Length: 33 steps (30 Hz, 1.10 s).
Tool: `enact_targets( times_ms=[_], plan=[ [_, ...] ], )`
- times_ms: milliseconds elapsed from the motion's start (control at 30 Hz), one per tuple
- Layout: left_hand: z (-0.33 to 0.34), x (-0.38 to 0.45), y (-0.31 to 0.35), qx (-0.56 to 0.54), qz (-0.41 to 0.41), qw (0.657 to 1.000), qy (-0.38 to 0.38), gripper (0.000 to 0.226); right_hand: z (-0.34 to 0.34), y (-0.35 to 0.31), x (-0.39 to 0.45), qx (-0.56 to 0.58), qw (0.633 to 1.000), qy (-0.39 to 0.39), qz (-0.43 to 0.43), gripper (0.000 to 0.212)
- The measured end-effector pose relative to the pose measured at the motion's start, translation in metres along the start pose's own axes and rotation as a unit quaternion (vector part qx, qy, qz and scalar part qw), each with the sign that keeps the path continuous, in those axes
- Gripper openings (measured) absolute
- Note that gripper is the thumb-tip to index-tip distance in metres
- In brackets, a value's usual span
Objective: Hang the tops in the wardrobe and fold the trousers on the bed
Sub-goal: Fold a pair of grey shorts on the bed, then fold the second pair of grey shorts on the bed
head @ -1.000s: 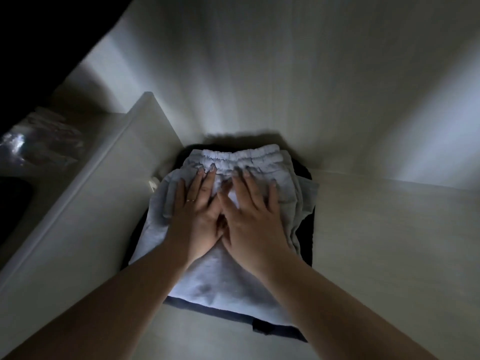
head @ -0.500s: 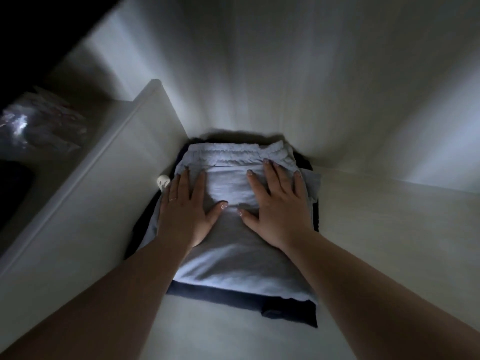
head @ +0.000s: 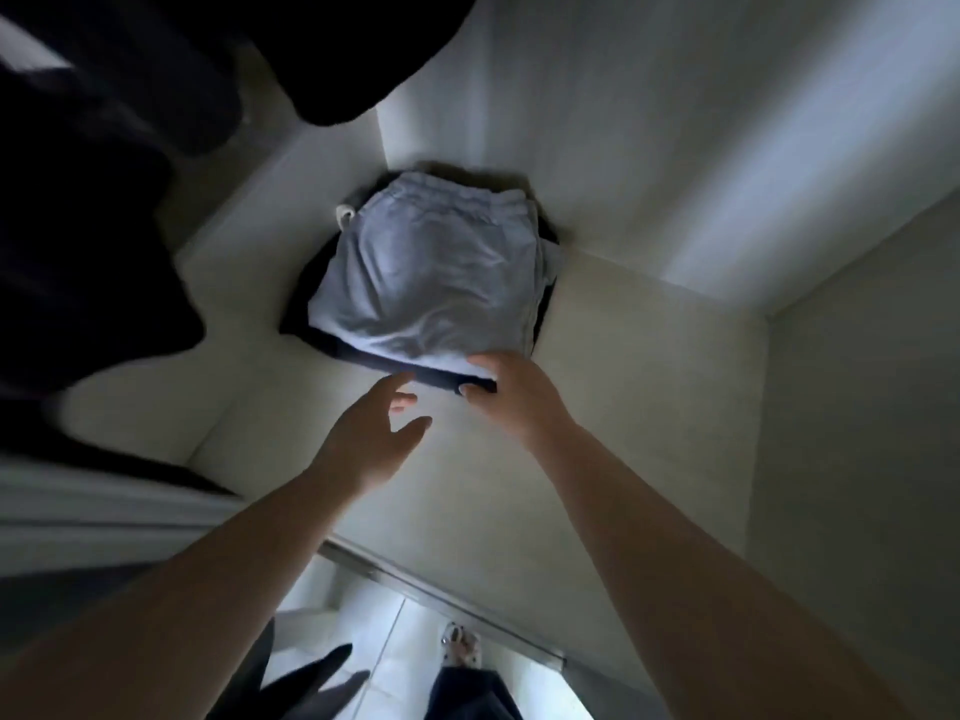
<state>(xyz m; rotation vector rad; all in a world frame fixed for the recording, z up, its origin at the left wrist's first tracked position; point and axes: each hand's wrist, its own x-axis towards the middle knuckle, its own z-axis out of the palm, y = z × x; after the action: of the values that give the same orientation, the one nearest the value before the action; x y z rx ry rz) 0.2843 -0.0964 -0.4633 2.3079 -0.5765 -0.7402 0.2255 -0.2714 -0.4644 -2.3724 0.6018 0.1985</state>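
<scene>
My right hand [head: 511, 389] rests at the near edge of the pile, fingers curled at the dark trousers [head: 415, 370] under the grey trousers [head: 431, 272]; I can't tell if it grips. My left hand [head: 371, 433] hovers spread, apart from the cloth. The pile sits on the wardrobe shelf [head: 597, 407], in the back corner. A careless tug could drag the bottom pair out and spoil both folds

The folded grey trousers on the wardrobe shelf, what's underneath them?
Under the grey trousers lies a dark folded garment, showing only as a rim along the front and sides. Its middle is covered, so what kind it is cannot be told.
</scene>
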Motion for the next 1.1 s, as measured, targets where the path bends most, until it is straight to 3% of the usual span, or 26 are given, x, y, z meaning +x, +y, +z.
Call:
enact_targets(
  times_ms=[267,433,633,733,867,1100],
  plan=[
    [0.004,-0.217,-0.005,-0.111,-0.031,0.993,0.005,0.042,0.03,-0.046,-0.208,0.019,0.999,-0.025,-0.04,0.044],
    [-0.014,-0.375,-0.027,-0.192,-0.02,0.977,0.089,0.03,0.034,-0.107,-0.324,0.045,0.987,-0.035,-0.153,0.041],
    [-0.022,-0.542,-0.073,-0.255,-0.107,0.938,0.208,0.034,0.069,-0.191,-0.435,0.121,0.949,-0.147,-0.251,0.042],
    [-0.022,-0.612,-0.092,-0.275,-0.157,0.9,0.299,0.03,0.098,-0.223,-0.477,0.102,0.918,-0.226,-0.31,0.043],
    [-0.018,-0.689,-0.114,-0.319,-0.209,0.824,0.419,0.022,0.138,-0.266,-0.517,0.077,0.868,-0.34,-0.354,0.045],
    [0.02,-0.778,-0.12,-0.351,-0.306,0.663,0.586,0.021,0.203,-0.317,-0.566,0.003,0.732,-0.509,-0.453,0.04]
  ],
)
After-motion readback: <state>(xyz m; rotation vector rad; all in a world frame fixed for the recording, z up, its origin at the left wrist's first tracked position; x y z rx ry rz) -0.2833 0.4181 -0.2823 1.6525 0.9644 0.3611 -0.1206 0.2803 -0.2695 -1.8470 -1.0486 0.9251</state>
